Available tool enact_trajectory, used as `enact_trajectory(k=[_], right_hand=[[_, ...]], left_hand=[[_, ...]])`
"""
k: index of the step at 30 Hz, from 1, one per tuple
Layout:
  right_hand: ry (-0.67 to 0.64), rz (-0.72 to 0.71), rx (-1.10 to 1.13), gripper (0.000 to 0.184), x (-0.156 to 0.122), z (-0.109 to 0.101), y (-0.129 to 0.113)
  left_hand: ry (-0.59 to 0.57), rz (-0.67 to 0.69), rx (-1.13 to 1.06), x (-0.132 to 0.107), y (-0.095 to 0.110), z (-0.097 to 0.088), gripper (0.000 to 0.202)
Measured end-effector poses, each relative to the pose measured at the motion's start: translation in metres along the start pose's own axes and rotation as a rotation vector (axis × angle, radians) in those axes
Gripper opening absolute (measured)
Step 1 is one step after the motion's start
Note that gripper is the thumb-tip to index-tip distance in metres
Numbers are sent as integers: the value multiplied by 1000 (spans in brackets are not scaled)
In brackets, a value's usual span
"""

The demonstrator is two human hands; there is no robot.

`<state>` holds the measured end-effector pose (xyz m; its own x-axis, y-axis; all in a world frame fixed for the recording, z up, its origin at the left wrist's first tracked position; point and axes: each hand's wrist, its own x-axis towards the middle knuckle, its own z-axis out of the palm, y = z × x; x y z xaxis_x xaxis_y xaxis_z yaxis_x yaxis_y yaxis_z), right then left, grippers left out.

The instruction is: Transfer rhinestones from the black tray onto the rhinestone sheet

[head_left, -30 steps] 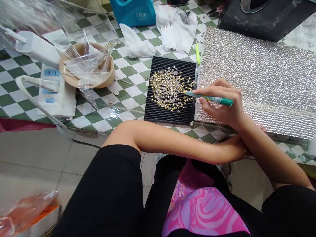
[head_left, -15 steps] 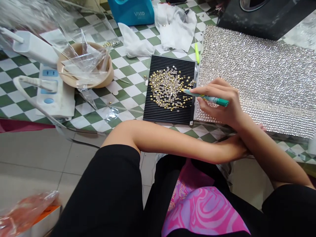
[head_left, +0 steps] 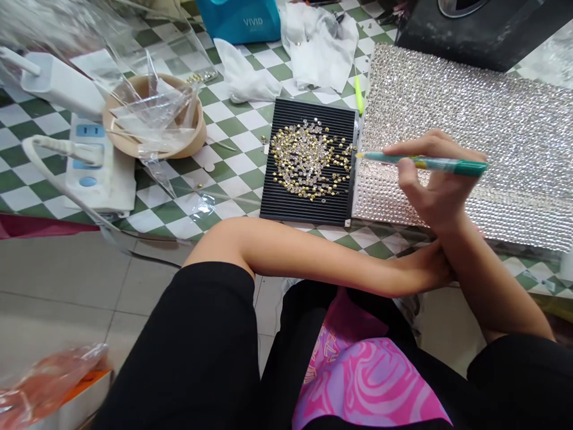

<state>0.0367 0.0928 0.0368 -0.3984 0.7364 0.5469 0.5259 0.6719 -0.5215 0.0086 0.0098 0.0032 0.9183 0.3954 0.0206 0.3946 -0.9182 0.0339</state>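
Observation:
My right hand (head_left: 441, 179) is closed round a green rhinestone picker pen (head_left: 447, 164), held nearly level. Its yellowish tip is at the seam between the black ridged tray (head_left: 308, 209) and the rhinestone-covered sheet (head_left: 470, 119). Many loose rhinestones (head_left: 304, 161), clear and gold-coloured, lie in a heap on the tray. Whether a stone sits on the tip is too small to tell. My left arm stretches along the table's front edge, and my left hand (head_left: 430, 266) rests beneath my right forearm, its fingers mostly hidden.
A beige bowl (head_left: 199, 137) filled with clear plastic bags stands at the left beside a white power strip (head_left: 101, 185). White tissues (head_left: 320, 54), a blue VIVID container (head_left: 242, 24) and a black box (head_left: 483, 36) are at the back. A lime-green stick (head_left: 359, 95) lies behind the tray.
My right hand has moved right with the picker pen, whose tip has left the loose stones for the sheet's left edge. My left arm has stayed put.

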Motion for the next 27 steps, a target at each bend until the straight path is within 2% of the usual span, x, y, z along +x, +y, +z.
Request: enact_trajectory(k=[8,17,24,27], right_hand=[[125,59,-112,18,-12,-5,15],[93,-14,-10,16,-6,-3,13],[130,32,-36,17,-8,-4,11],[63,-29,23,18,-4,1,3]], left_hand=[[19,-42,-150,8,3,9,59],[51,-27,-157,5,2,13,58],[52,-21,-121,4,3,11,61],[49,-62,-125,7,4,11,60]])
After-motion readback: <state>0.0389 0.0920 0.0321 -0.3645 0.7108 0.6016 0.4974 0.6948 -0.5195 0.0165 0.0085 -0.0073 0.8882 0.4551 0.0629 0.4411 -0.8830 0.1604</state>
